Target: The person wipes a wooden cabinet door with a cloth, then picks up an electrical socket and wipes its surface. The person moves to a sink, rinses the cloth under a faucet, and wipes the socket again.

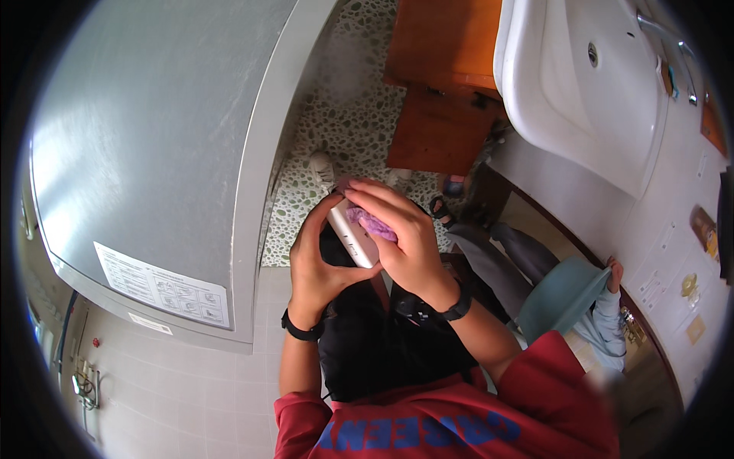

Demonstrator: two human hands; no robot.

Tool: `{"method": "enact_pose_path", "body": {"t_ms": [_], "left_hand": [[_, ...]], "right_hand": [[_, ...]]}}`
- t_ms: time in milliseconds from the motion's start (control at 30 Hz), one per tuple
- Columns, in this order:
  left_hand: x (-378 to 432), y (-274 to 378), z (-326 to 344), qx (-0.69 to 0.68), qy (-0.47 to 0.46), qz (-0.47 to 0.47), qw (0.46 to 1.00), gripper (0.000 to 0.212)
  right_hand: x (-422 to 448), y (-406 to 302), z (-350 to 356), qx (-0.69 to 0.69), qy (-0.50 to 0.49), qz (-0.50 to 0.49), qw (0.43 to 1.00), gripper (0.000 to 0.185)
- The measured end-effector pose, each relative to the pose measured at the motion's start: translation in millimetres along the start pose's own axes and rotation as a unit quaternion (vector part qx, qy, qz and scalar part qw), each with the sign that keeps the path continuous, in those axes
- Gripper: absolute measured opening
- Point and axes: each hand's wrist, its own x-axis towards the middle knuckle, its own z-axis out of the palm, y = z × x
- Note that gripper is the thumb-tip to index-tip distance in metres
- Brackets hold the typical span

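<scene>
A small white rectangular object (pixel 351 236) with rounded edges and narrow slots in its side is held at the middle of the view, tilted. My left hand (pixel 315 252) grips it between the thumb at its near end and the fingers at its far end. My right hand (pixel 395 235) presses a crumpled purple cloth (pixel 374 222) against its right face; the fingers reach over its far end. The face under the right hand is mostly hidden, and I cannot tell what kind of object it is.
A large grey panel (pixel 160 143) with a printed sheet stands at left. Orange-brown cabinets (pixel 436 126) and a white washbasin (pixel 596 103) are ahead and right. Another person in grey trousers (pixel 493 264) holds a teal basin (pixel 559 298) at right. The pebble-patterned floor (pixel 298 229) shows below.
</scene>
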Motion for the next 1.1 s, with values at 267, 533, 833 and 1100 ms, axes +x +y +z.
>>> {"method": "enact_pose_path", "body": {"t_ms": [267, 533, 833, 1100], "left_hand": [[14.4, 12.9, -2.8, -0.051, -0.050, -0.022, 0.997, 0.102], [22.7, 35.6, 21.5, -0.058, -0.037, 0.027, 0.997, 0.102], [24.7, 70.6, 73.6, -0.055, -0.042, 0.019, 0.997, 0.111], [24.8, 139.6, 109.9, -0.117, -0.214, 0.019, 0.970, 0.103]], "right_hand": [[-25.2, 1.4, -34.7, 0.023, -0.058, -0.009, 0.998, 0.044], [-30.6, 12.7, -61.4, -0.009, -0.008, -0.003, 1.000, 0.040], [-50.7, 20.8, -133.5, 0.022, -0.075, -0.053, 0.996, 0.055], [-69.1, -8.0, -306.2, 0.173, -0.078, 0.055, 0.980, 0.030]]}}
